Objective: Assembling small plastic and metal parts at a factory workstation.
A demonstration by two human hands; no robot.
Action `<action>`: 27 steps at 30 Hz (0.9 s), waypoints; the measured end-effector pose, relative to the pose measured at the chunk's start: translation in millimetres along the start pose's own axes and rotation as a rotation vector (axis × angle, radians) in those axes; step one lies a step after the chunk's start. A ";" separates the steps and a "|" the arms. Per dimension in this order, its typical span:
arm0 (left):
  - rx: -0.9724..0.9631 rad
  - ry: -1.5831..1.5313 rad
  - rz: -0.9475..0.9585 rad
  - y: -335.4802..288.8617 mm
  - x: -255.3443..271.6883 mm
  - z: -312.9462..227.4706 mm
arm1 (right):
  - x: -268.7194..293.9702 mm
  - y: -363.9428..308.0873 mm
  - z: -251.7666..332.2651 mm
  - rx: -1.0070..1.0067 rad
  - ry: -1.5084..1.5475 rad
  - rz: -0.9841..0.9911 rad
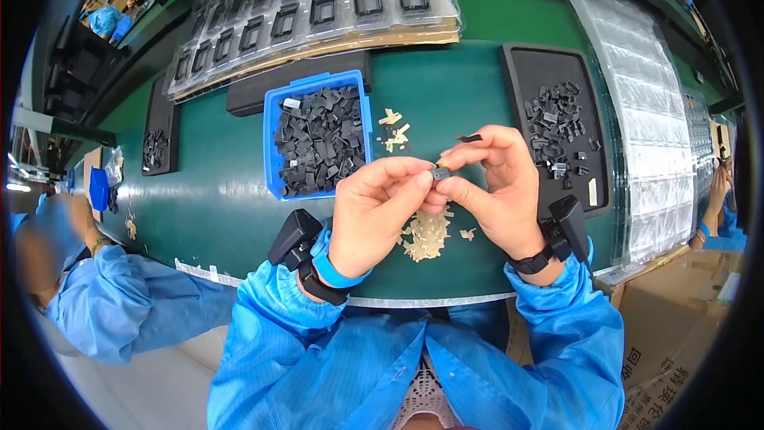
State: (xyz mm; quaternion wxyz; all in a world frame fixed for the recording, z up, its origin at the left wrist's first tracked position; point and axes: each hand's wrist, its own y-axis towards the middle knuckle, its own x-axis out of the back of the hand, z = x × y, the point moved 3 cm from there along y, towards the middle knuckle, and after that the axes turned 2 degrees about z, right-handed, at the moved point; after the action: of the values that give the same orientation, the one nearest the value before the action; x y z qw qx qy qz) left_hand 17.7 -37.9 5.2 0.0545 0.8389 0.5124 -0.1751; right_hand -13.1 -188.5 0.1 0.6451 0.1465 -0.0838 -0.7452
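Note:
Both hands meet above the green table. My left hand [376, 209] pinches a small dark plastic part [439, 173] between thumb and fingers. From the other side, the thumb and a finger of my right hand [497, 195] close on the same part. A thin dark strip [469, 138] sticks out by the raised fingertips of my right hand; how it is held is unclear. Below the hands lies a pile of cream-coloured paper-like scraps [426, 236]. To the left stands a blue bin [366, 111] full of small black plastic parts [318, 139].
A black tray [517, 64] with loose black parts lies on the right, beside stacked clear trays [649, 127]. Blister trays of black frames [322, 9] are stacked at the back. More cream scraps [394, 131] lie beyond my hands. A co-worker's sleeve [135, 295] is at left.

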 end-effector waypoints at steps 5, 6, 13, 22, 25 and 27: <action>-0.052 0.154 -0.089 -1.0 6.6 -3.7 | 6.5 6.4 4.3 -0.020 -0.225 0.055; -0.077 0.192 -0.116 -0.7 6.7 -5.1 | 6.5 6.1 3.6 -0.036 -0.246 0.028; -0.090 0.419 -0.095 1.7 6.7 -5.3 | 5.0 7.5 12.0 0.054 -0.512 0.081; -0.044 0.447 -0.089 0.3 5.4 -5.5 | 4.3 4.8 11.0 0.093 -0.561 0.072; -0.059 0.479 -0.062 0.1 4.6 -6.5 | 3.8 4.6 9.7 0.077 -0.575 0.068; -0.055 0.476 -0.061 0.1 4.7 -6.9 | 3.4 4.6 8.5 0.072 -0.574 0.069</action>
State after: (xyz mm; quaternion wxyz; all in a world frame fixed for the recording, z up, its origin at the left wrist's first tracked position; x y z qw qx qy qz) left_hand 21.3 -32.1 10.0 -0.0502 0.8390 0.5403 0.0400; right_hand -11.9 -193.2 9.2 0.6144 -0.0505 -0.2945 -0.7302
